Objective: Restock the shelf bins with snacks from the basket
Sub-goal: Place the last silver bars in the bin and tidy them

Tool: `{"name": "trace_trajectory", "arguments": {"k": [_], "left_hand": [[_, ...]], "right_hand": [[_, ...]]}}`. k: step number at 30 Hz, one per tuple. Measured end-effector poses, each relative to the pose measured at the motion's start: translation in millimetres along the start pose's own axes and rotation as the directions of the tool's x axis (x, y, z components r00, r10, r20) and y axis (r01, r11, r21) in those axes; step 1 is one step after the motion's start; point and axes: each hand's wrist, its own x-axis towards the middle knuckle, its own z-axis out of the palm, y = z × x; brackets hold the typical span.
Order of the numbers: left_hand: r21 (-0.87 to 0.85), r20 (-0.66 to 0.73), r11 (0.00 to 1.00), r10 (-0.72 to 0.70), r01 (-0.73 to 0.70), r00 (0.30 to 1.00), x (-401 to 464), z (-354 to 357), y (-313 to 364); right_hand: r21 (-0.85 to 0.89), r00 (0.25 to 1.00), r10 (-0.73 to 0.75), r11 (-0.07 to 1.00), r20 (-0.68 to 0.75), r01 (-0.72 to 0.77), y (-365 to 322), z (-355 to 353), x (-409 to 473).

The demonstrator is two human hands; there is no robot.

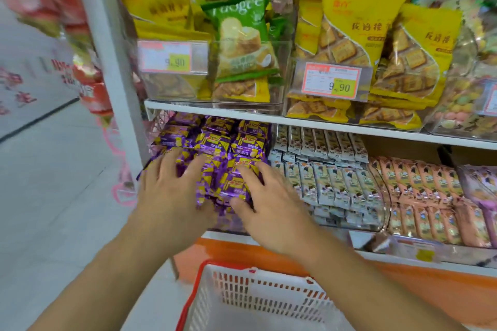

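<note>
Both arms reach forward over the basket (258, 301); left hand (172, 191) and right hand (271, 207) lie palm-down, fingers spread flat, pressing the purple snack packs (226, 153) heaped in the lower shelf bin

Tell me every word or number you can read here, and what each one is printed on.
"9.90": price tag on the right clear bin.
"9.90", blurred: price tag on the left clear bin.
"Paogre", uncertain, first letter blurred: green snack bag.
Chinese characters on the yellow cracker bags: too blurred to read.
Purple packets: print unreadable.
</note>
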Motion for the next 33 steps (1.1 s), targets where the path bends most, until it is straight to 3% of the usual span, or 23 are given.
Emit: {"name": "trace_trajectory", "arguments": {"k": [3,7,16,22,33], "left_hand": [[0.004,0.134,0.997,-0.076,0.076,0.988,-3,0,-18],[0.151,0.328,0.988,-0.083,0.035,0.941,-7,14,-24],[0.144,0.257,0.990,-0.024,-0.013,0.966,-8,7,-18],[0.158,0.362,0.984,0.018,-0.080,0.932,-14,11,-15],[-0.014,0.193,0.996,0.090,-0.089,0.977,-8,4,-7]], "right_hand": [[-0.054,0.999,0.039,0.998,0.023,-0.037,-15,7,8],[-0.086,0.999,0.026,0.996,0.043,-0.023,-18,14,14],[-0.137,0.999,-0.031,0.990,-0.013,0.029,-15,12,7],[-0.154,0.993,-0.074,0.986,-0.093,0.059,-11,17,7],[-0.002,0.985,-0.066,0.998,-0.157,0.066,-3,9,-10]]}}
